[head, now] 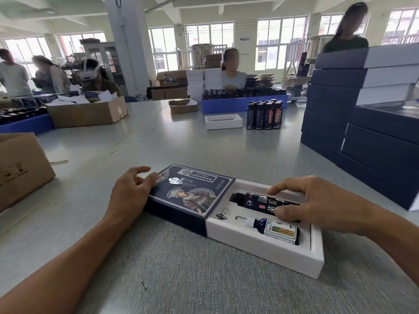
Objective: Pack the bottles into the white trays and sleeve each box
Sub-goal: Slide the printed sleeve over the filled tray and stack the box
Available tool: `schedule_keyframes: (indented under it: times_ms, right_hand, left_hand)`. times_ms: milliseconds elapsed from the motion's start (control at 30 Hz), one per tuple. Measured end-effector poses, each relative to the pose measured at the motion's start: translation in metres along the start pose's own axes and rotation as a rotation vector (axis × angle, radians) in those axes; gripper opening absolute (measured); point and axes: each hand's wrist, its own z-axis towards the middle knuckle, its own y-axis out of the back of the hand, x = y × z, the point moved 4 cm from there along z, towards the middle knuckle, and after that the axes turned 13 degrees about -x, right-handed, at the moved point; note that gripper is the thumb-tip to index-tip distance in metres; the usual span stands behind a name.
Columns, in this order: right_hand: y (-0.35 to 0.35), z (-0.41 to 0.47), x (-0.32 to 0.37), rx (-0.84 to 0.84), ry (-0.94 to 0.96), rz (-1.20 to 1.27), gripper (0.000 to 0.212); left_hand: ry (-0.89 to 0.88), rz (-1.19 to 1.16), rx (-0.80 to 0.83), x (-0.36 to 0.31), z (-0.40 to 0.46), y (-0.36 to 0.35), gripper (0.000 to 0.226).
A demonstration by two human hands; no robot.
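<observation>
Grey woven-textured surface (204, 279), carrying all items listed. Stack of dark navy sleeved boxes (362, 123), far right, well apart from the work. Dark navy printed cardboard sleeve (188, 196), lying flat near the front edge, roughly half over the white card tray (260, 248), whose right portion projects from it. Left hand (130, 193): braced against the sleeve's left end, fingers (150, 177) loosely extended and touching its edge, gripping nothing. Right hand (317, 205): over the tray's exposed end, thumb and fingers resting on the dark labelled bottle (260, 202) lying in the far recess; whether they pinch or merely press cannot be told. Small blue dropper bottle with white collar (276, 227), in the near recess, untouched. Group of upright dark bottles (264, 114) beside an empty white tray (223, 121), mid-surface. Risk, as judged: if the dark bottle sits proud of its recess, the sleeve mouth may catch it, jamming or creasing the card; an unbraced sleeve would slide away leftward.
</observation>
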Motion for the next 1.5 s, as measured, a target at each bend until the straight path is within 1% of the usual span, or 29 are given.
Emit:
schedule_keyframes:
  times_ms: [67,100,167,233,300,333,367,433,467,500,533,633,700,833,933,1167,1300,1400,1500]
  right_hand:
    - [-0.005,-0.001,0.003,-0.078,-0.031,-0.024,0.036]
    - [-0.01,-0.001,0.006,-0.127,-0.032,-0.054,0.038]
    - [-0.023,-0.003,0.015,-0.218,0.008,-0.138,0.04]
    - [-0.034,-0.007,0.024,-0.245,0.036,-0.176,0.045]
    - [-0.035,-0.011,0.03,-0.2,0.05,-0.158,0.056]
    - [-0.033,-0.013,0.032,-0.151,0.058,-0.124,0.064]
    - [-0.03,-0.015,0.034,-0.074,0.061,-0.071,0.073]
    - [-0.028,-0.019,0.038,0.131,0.058,0.035,0.084]
    - [-0.028,-0.022,0.041,0.219,0.069,0.05,0.088]
    - [-0.031,-0.024,0.043,0.272,0.093,0.04,0.091]
    - [-0.032,-0.025,0.044,0.278,0.119,0.015,0.094]
    - [-0.035,-0.025,0.045,0.174,0.18,-0.052,0.099]
    - [-0.035,-0.025,0.046,0.142,0.189,-0.058,0.101]
    - [-0.037,-0.027,0.049,0.121,0.195,-0.057,0.106]
    - [-0.042,-0.028,0.05,0.088,0.216,-0.075,0.109]
    - [-0.05,-0.026,0.05,-0.047,0.242,-0.129,0.11]
    - [-0.049,-0.024,0.047,-0.006,0.224,-0.145,0.113]
    - [-0.047,-0.022,0.044,0.107,0.19,-0.123,0.125]
    - [-0.046,-0.022,0.042,0.22,0.133,-0.028,0.13]
  left_hand:
    - [-0.057,0.196,-0.077,-0.006,-0.004,0.0,0.041]
    - [-0.068,0.256,-0.099,-0.009,-0.008,0.0,0.044]
    - [-0.06,0.291,-0.078,-0.014,-0.015,-0.005,0.048]
    - [-0.033,0.268,0.001,-0.015,-0.018,-0.012,0.05]
    - [-0.025,0.244,0.055,-0.014,-0.018,-0.016,0.052]
    - [-0.027,0.229,0.058,-0.013,-0.017,-0.015,0.052]
    - [-0.023,0.211,0.052,-0.012,-0.015,-0.014,0.052]
    - [0.0,0.185,0.038,-0.009,-0.011,-0.012,0.051]
    - [0.013,0.181,0.034,-0.008,-0.009,-0.013,0.049]
    - [0.024,0.18,0.032,-0.005,-0.007,-0.012,0.047]
    - [0.031,0.166,0.035,-0.004,-0.006,-0.013,0.046]
    - [0.047,0.089,0.046,-0.004,-0.006,-0.014,0.045]
    - [0.045,0.066,0.06,-0.002,-0.006,-0.016,0.046]
    - [0.028,0.111,0.117,-0.001,-0.005,-0.02,0.052]
    - [0.027,0.107,0.158,0.0,-0.004,-0.023,0.052]
    - [-0.054,0.111,0.268,-0.008,-0.018,-0.036,0.049]
    - [-0.083,0.085,0.292,-0.012,-0.02,-0.036,0.05]
    - [-0.102,0.101,0.33,-0.014,-0.023,-0.038,0.051]
    - [-0.126,0.113,0.357,-0.017,-0.027,-0.04,0.053]
